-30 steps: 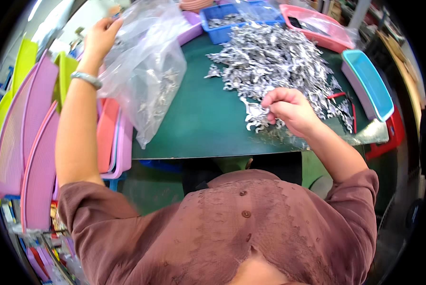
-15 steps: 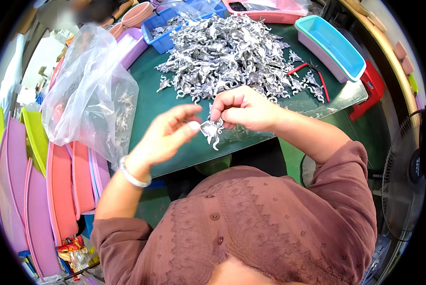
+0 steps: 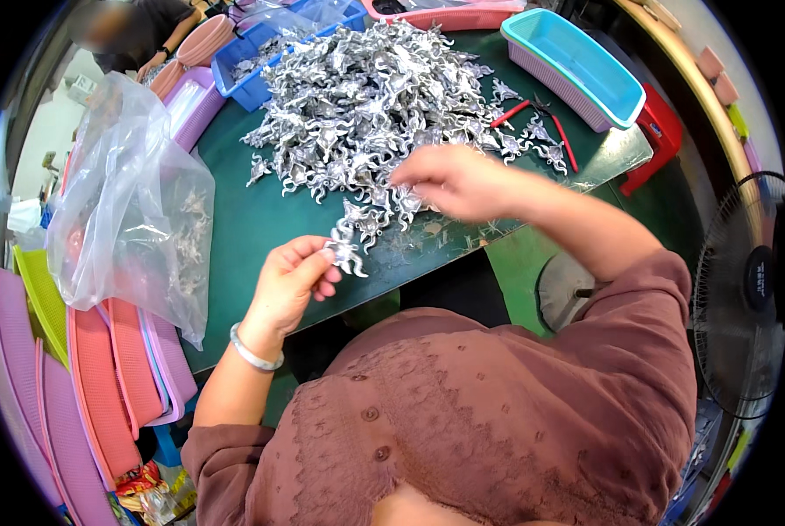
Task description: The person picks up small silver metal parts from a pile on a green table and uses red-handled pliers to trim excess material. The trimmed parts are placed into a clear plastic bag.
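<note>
My left hand (image 3: 292, 276) pinches a small silvery metal casting (image 3: 347, 257) with curled arms between thumb and fingers, just above the table's near edge. My right hand (image 3: 463, 180) reaches over the near side of a big heap of like castings (image 3: 366, 96). Its fingers are bent and somewhat blurred, with the tips beside the castings; whether they grip one is hidden. A few loose castings (image 3: 371, 221) lie between my two hands. Right of the heap rest red-handled pliers (image 3: 564, 144), jaws away from me.
On the green table (image 3: 243, 219), a clear plastic bag (image 3: 134, 210) slumps at left. A blue basket (image 3: 235, 79) stands behind the heap; a turquoise tray (image 3: 576, 66) is at back right. Stacked baskets (image 3: 103, 377) stand lower left, a fan (image 3: 743, 289) at right. Another person (image 3: 134, 31) is at far left.
My hands, close together over one casting before, are now apart. The left has moved down and left with a casting; the right has shifted toward the heap's near edge. The view has shifted somewhat.
</note>
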`<state>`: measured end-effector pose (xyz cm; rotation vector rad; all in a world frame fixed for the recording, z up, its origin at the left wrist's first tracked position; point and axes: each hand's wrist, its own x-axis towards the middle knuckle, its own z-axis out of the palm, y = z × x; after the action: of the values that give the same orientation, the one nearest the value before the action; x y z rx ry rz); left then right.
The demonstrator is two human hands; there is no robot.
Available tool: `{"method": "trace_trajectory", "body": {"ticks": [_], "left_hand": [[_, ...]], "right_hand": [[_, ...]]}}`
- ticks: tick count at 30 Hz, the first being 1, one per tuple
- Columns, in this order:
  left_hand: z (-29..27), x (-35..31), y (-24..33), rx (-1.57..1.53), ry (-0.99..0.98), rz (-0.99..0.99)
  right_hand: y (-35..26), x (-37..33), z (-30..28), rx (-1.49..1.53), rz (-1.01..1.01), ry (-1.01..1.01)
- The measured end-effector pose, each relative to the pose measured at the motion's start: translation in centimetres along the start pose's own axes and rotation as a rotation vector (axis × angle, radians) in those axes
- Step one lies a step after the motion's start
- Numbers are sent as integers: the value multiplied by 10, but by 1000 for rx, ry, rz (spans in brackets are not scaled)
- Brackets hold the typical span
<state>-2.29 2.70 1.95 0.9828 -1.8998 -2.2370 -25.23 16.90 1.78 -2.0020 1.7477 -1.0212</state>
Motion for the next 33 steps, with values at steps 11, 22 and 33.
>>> {"method": "trace_trajectory", "body": {"ticks": [11,22,33], "left_hand": [[-65,-20,-59,242,511,276],[-75,-38,-81,413,722,433],[-82,-44,-81,491,779,512]], "right_hand": [[139,-103,-105,-973,889,45],[168,-114,-133,-996,903,225],[25,-60,-122,-687,298,647]]}}
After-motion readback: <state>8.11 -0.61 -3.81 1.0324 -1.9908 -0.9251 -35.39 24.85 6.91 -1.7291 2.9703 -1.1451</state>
